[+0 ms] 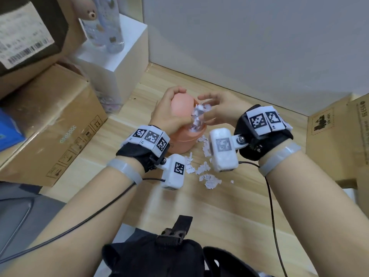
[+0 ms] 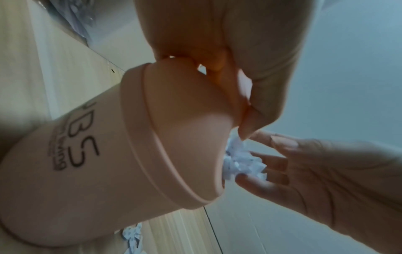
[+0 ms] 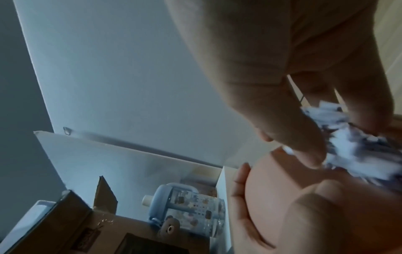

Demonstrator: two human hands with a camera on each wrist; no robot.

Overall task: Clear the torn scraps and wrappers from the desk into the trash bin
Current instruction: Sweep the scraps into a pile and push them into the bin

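Observation:
A small pink trash bin stands on the wooden desk. My left hand grips its domed swing lid and holds it tilted open. My right hand is over the opening and pinches a wad of torn white paper scraps, some of which trail down into the bin. In the left wrist view the wad of scraps sits between the right hand's fingers at the edge of the lid. More loose scraps lie on the desk in front of the bin.
Stacked cardboard boxes crowd the left side. A white box behind them carries a patterned bottle. Another cardboard box stands at the right. The wall closes the back. A black bag lies at the near edge.

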